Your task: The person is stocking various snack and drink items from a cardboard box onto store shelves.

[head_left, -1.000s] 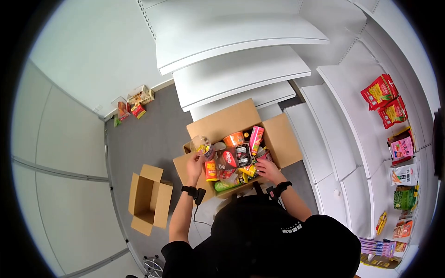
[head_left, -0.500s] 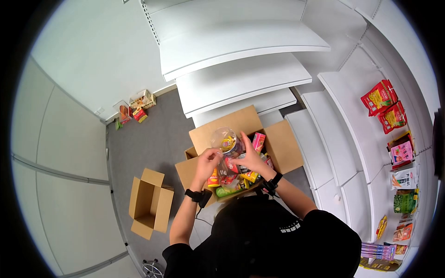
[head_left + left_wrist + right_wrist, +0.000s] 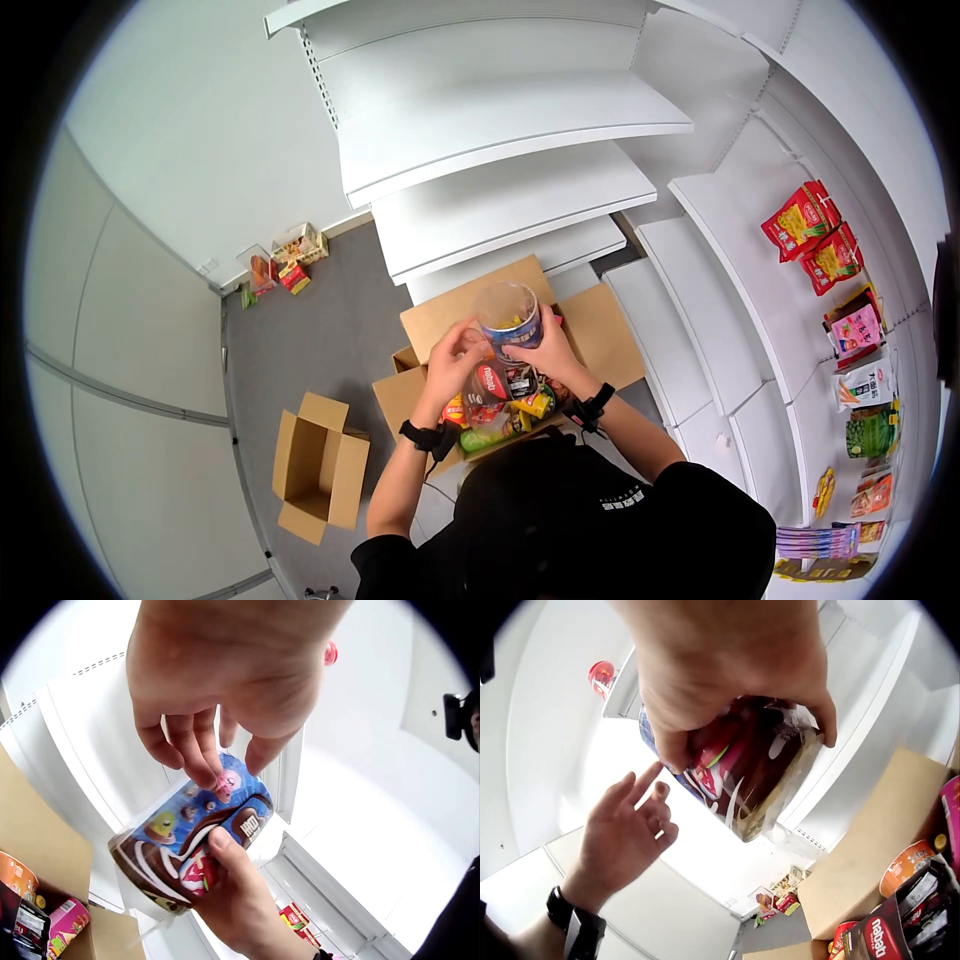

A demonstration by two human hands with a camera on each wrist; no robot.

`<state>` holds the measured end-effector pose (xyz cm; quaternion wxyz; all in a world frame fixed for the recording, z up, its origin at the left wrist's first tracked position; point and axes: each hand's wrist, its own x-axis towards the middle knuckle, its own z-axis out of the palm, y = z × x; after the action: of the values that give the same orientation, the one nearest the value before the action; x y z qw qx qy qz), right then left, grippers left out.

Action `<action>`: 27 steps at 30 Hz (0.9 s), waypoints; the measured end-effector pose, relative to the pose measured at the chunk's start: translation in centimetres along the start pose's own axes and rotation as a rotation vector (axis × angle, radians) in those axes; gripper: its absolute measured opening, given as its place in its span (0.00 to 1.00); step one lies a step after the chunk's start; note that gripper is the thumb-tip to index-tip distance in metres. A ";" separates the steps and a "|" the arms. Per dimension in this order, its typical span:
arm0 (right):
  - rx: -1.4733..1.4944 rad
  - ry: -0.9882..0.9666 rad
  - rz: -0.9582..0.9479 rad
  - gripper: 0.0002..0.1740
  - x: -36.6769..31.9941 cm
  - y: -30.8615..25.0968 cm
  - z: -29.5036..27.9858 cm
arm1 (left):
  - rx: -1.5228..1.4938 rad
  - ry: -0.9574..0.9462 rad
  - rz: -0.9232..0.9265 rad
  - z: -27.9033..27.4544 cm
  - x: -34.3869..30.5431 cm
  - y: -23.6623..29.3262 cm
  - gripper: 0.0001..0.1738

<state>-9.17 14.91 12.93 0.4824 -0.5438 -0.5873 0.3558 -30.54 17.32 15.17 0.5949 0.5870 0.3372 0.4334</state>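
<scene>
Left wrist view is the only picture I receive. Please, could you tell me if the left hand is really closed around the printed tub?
Observer: No. In the right wrist view, the left hand has its fingers spread, not closed around the tub.
Operator: Thank you. Is there maybe another box near the large one?
Observer: Yes, the head view shows a smaller open carton, left of the large box.
Operator: And is anything else lying on the floor, please?
Observer: Yes, a few packages sit on the floor, in the far left corner of the head view.
</scene>
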 end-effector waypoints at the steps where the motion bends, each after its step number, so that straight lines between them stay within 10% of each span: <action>1: 0.032 -0.009 0.014 0.53 0.2 0.0 -0.3 | 0.013 0.020 0.014 -0.1 -0.1 0.0 0.28; 27: 0.281 -0.067 -0.530 0.40 19.0 -30.0 -10.2 | -0.138 0.403 0.053 -5.1 -8.1 -4.6 0.21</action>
<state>-7.24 27.78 47.44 0.6094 -0.2874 -0.6694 0.3129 -37.87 12.30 9.36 0.5428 0.4547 0.4034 0.5796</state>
